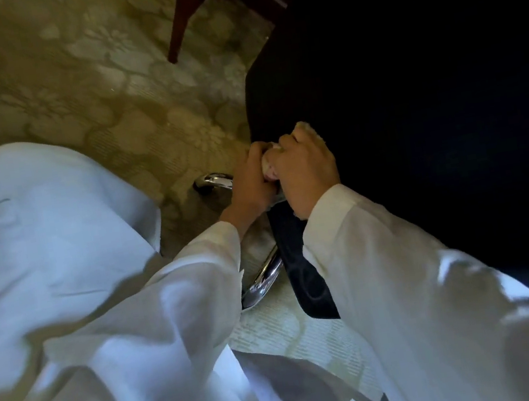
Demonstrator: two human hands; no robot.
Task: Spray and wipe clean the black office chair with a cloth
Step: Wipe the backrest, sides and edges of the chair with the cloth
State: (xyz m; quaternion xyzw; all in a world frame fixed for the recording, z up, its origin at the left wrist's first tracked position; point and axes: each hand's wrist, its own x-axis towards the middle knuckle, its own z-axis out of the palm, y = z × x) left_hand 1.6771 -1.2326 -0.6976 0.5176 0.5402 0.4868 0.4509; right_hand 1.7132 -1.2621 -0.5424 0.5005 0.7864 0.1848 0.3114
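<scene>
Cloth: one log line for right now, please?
left hand: grips cloth | right hand: grips cloth | where: at black chair edge

Dim, warm light is falling on the carpet (63,76) beyond the left hand (250,185), while the black chair (414,107) right of the right hand (307,172) is sinking into near-featureless shadow. The white sleeves (407,281) below both hands are glowing bluish and smearing softly, the chrome leg (215,180) beside the left hand is catching glare, and the wide lens is bending the edges.
</scene>
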